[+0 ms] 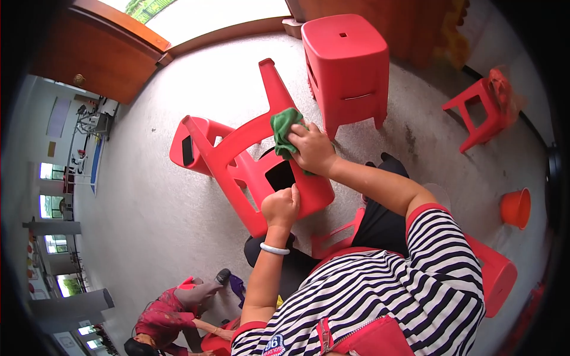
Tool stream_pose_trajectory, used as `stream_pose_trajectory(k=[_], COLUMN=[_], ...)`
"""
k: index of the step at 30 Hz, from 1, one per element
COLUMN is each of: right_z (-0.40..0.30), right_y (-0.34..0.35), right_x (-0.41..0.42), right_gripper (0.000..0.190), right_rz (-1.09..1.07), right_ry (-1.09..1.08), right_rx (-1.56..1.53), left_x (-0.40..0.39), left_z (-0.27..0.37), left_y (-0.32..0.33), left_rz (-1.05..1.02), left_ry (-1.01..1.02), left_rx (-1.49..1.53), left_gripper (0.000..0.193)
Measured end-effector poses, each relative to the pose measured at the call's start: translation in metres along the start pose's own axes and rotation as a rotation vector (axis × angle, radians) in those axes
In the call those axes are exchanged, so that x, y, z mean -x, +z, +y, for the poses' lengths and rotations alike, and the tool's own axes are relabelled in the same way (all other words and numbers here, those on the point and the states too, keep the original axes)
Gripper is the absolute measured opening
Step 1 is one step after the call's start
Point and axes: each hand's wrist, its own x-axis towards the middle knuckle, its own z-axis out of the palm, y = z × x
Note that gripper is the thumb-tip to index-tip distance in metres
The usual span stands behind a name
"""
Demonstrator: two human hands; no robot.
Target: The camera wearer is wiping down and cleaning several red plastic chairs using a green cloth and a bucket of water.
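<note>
A red plastic stool [249,178] is tipped on its side in front of me, its legs pointing up and to the left. My left hand [281,205] grips the stool by the edge of the opening in its near side. In my right hand [311,147] is a bunched green cloth [285,129], pressed against the stool near the base of a leg. The cloth hides part of the stool's far side. Behind the tipped stool, a smaller red stool [178,142] with a dark opening also lies over.
A tall stack of red stools [345,58] stands ahead. To the right are a small red stool [485,115] with a plastic bag [503,93] and an orange bucket [515,208]. Another person [164,316] bends over a red object at lower left. An open doorway [222,18] lies beyond.
</note>
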Motion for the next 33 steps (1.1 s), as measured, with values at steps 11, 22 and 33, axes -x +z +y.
stream_pose_trajectory(k=[11,22,33], right_z=[0.056,0.038,-0.028], right_y=[0.047,0.038,-0.013], right_x=[-0.215,-0.002,0.16], right_gripper=[0.033,0.051,0.041], right_rz=[-0.142,0.096,0.148], right_ry=[0.326,0.442,0.471], right_rx=[0.093,-0.411,-0.406], left_x=[0.002,0.003,0.002], left_z=[-0.005,-0.006,-0.006], left_y=[0.003,0.002,-0.002], left_rz=[-0.038,-0.115,-0.164], left_ry=[-0.023,-0.08,0.01], left_rx=[-0.029,-0.095,-0.091], left_gripper=[0.05,0.049,0.051])
